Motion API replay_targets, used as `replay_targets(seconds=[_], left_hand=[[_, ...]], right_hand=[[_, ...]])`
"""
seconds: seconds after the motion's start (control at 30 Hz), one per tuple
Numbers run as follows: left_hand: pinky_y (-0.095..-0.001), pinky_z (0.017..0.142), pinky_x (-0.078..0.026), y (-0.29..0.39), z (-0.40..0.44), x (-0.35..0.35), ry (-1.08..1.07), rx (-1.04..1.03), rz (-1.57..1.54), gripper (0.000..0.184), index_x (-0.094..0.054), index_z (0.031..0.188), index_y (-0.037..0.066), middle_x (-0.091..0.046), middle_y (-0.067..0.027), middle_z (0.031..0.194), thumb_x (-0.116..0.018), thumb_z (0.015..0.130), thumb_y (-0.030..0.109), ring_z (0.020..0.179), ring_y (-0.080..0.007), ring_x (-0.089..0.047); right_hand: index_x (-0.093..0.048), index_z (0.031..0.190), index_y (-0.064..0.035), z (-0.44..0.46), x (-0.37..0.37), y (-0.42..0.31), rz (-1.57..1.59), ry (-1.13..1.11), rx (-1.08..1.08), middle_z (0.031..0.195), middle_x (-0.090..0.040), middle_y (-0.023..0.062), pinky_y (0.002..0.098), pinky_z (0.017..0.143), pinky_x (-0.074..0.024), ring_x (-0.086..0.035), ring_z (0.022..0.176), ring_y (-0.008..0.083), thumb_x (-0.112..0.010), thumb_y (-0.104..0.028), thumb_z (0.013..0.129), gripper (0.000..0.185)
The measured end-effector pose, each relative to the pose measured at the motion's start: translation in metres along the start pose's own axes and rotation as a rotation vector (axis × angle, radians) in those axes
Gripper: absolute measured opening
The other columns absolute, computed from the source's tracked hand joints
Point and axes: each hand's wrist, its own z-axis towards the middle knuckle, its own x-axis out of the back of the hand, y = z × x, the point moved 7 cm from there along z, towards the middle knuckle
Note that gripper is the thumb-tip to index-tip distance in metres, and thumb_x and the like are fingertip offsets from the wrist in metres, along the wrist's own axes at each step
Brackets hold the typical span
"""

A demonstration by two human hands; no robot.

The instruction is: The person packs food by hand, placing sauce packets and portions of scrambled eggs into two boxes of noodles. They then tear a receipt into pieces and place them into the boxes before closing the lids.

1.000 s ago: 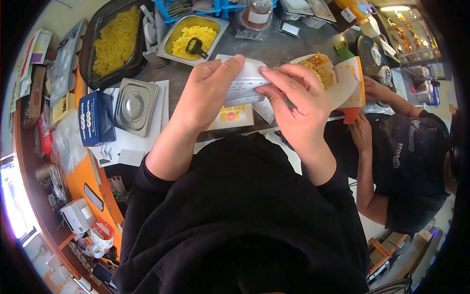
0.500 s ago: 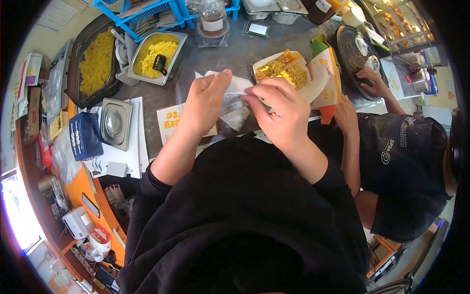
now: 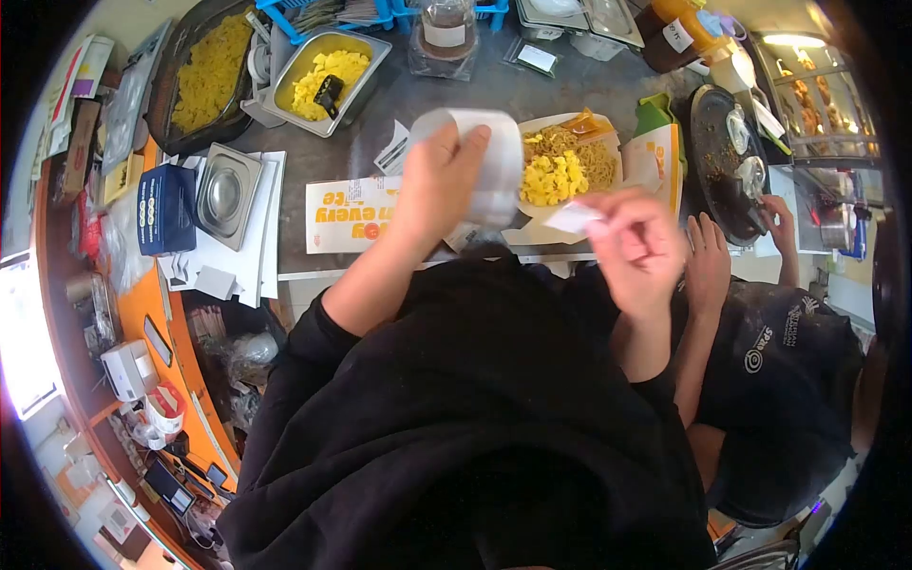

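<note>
My left hand point(image 3: 442, 180) grips a white paper strip, perhaps a label roll point(image 3: 502, 157), blurred by motion. Between the fingertips of my right hand point(image 3: 638, 249) is a small white paper slip point(image 3: 573, 218). Just beyond my hands lies an open takeaway box point(image 3: 622, 171) with noodles point(image 3: 597, 163) and yellow chunks point(image 3: 554, 179), its lid folded toward the right. A closed white box with orange lettering point(image 3: 334, 223) lies left of my left hand, a printed label on its top. Another printed paper slip point(image 3: 391, 150) lies on the counter behind it.
At right, a co-worker's hands point(image 3: 708, 271) are near a dark oval pan point(image 3: 712, 171). Back left stand a steel tray of yellow chunks point(image 3: 375, 59) and a large dark pan point(image 3: 171, 133). A steel lid point(image 3: 226, 195) and blue box point(image 3: 167, 211) sit at left.
My hands have parted; the right has moved right and toward me with the small slip, away from the strip in my left. The view has shifted, and the co-worker's hands have moved.
</note>
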Motion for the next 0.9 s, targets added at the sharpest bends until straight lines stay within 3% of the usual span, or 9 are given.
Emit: replay_targets(seconds=[0.03, 0.07, 0.13, 0.17, 0.23, 0.33, 0.43, 0.73, 0.9], left_hand=[[-0.0356, 0.052, -0.040, 0.000, 0.008, 0.008, 0.067, -0.112, 0.140, 0.025, -0.059, 0.099, -0.002, -0.054, -0.0079, 0.061, -0.060, 0.091, 0.022, 0.056, -0.0148, -0.046], [-0.0371, 0.053, -0.041, 0.013, 0.004, 0.017, 0.267, -0.352, 0.192, 0.038, -0.053, 0.125, 0.003, -0.053, -0.0130, 0.061, -0.059, 0.090, 0.018, 0.054, -0.0186, -0.048], [-0.0384, 0.057, -0.045, 0.027, 0.000, 0.020, 0.181, -0.203, 0.361, 0.046, -0.047, 0.135, 0.010, -0.057, -0.0161, 0.067, -0.056, 0.090, 0.015, 0.059, -0.0257, -0.055], [-0.0392, 0.059, -0.046, 0.033, -0.003, 0.020, 0.122, -0.161, 0.452, 0.049, -0.046, 0.138, 0.013, -0.059, -0.0174, 0.070, -0.055, 0.090, 0.014, 0.063, -0.0293, -0.059], [-0.0424, 0.067, -0.049, 0.033, -0.008, 0.001, -0.074, -0.381, 0.604, 0.038, -0.059, 0.125, 0.014, -0.065, -0.0185, 0.081, -0.055, 0.087, 0.013, 0.076, -0.0362, -0.063], [-0.0417, 0.067, -0.050, 0.021, -0.032, -0.038, -0.415, -0.450, 0.573, 0.020, -0.070, 0.099, 0.008, -0.065, -0.0187, 0.082, -0.057, 0.085, 0.012, 0.075, -0.0360, -0.063], [-0.0425, 0.068, -0.051, 0.013, -0.050, -0.070, -0.566, -0.442, 0.575, 0.019, -0.070, 0.098, 0.008, -0.066, -0.0163, 0.083, -0.059, 0.084, 0.016, 0.077, -0.0353, -0.063], [-0.0391, 0.061, -0.052, 0.011, -0.042, -0.090, -0.492, -0.626, 0.774, 0.020, -0.070, 0.092, 0.010, -0.066, -0.0097, 0.078, -0.067, 0.083, 0.027, 0.069, -0.0293, -0.065], [-0.0389, 0.063, -0.052, 0.017, -0.042, -0.083, -0.418, -0.569, 0.651, 0.016, -0.070, 0.094, 0.009, -0.067, -0.0121, 0.082, -0.064, 0.086, 0.021, 0.072, -0.0304, -0.064]], right_hand=[[-0.055, 0.096, -0.0021, -0.001, 0.013, -0.008, -0.053, 0.048, -0.064, 0.093, -0.060, 0.0066, 0.0281, 0.078, -0.0494, -0.060, 0.083, 0.0153, -0.066, 0.011, 0.078, 0.024], [-0.054, 0.099, -0.0023, -0.003, 0.027, -0.017, -0.109, 0.075, -0.122, 0.092, -0.059, 0.0058, 0.0258, 0.075, -0.0484, -0.059, 0.082, 0.0133, -0.066, 0.011, 0.078, 0.027], [-0.052, 0.104, -0.0026, -0.009, 0.052, -0.030, -0.219, 0.098, -0.239, 0.091, -0.059, 0.0048, 0.0220, 0.068, -0.0462, -0.057, 0.081, 0.0100, -0.067, 0.011, 0.078, 0.033], [-0.055, 0.102, -0.0017, -0.007, 0.057, -0.039, -0.315, 0.049, -0.141, 0.085, -0.062, 0.0046, 0.0223, 0.065, -0.0469, -0.059, 0.077, 0.0102, -0.067, 0.010, 0.078, 0.029], [-0.057, 0.100, -0.0015, -0.018, 0.068, -0.030, -0.456, -0.101, -0.236, 0.080, -0.063, 0.0052, 0.0226, 0.064, -0.0468, -0.060, 0.075, 0.0105, -0.066, 0.010, 0.078, 0.026], [-0.061, 0.099, -0.0045, -0.027, 0.066, -0.016, -0.651, -0.283, -0.281, 0.076, -0.064, 0.0056, 0.0292, 0.067, -0.0477, -0.063, 0.074, 0.0175, -0.061, 0.008, 0.076, 0.025], [-0.060, 0.100, -0.0091, -0.033, 0.055, 0.003, -0.838, -0.404, -0.202, 0.077, -0.065, 0.0053, 0.0372, 0.071, -0.0468, -0.063, 0.077, 0.0259, -0.057, 0.006, 0.074, 0.030], [-0.059, 0.104, -0.0119, -0.001, 0.045, 0.024, -0.984, -0.399, -0.055, 0.086, -0.066, 0.0066, 0.0381, 0.077, -0.0441, -0.062, 0.086, 0.0269, -0.062, -0.001, 0.077, 0.030], [-0.058, 0.112, -0.0137, 0.001, 0.043, 0.033, -0.996, -0.394, -0.018, 0.097, -0.065, 0.0056, 0.0384, 0.083, -0.0424, -0.060, 0.094, 0.0277, -0.067, -0.002, 0.074, 0.041]])
